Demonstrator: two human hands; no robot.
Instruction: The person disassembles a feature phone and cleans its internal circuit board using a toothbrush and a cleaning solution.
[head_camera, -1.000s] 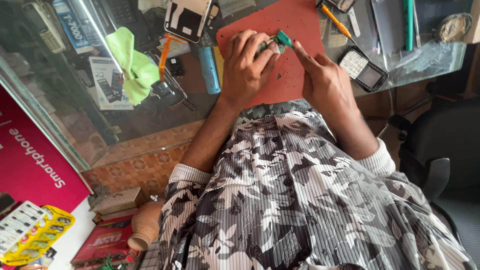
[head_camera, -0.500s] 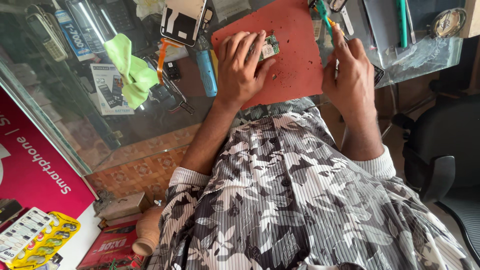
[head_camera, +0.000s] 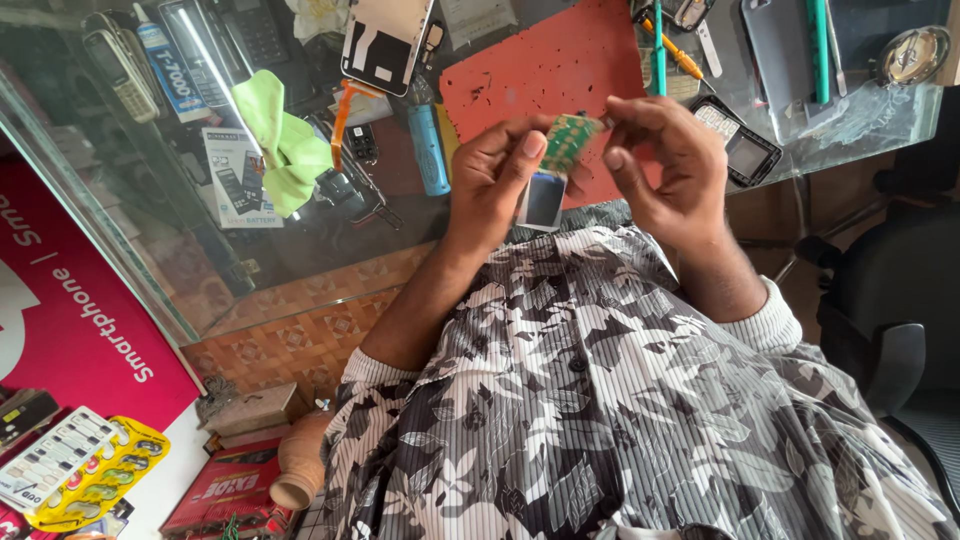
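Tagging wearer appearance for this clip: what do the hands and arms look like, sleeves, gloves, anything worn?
Both hands are bare: left hand, right hand. No gloves; no rings or watch visible. Forearms are uncovered. The shirt is ribbed, with a grey, black and white leaf print, its sleeves pushed up to the elbows, ending in pale ribbed cuffs.

Even, bright daylight, with no hard shadows. Soft glare streaks the glass counter (head_camera: 150, 200) at upper left, and a white reflection crosses the plastic sheet (head_camera: 850, 110) at upper right. Focus is sharp on the red mat (head_camera: 520, 80) and patterned shirt (head_camera: 600, 400); wide-angle distortion bends the frame edges.
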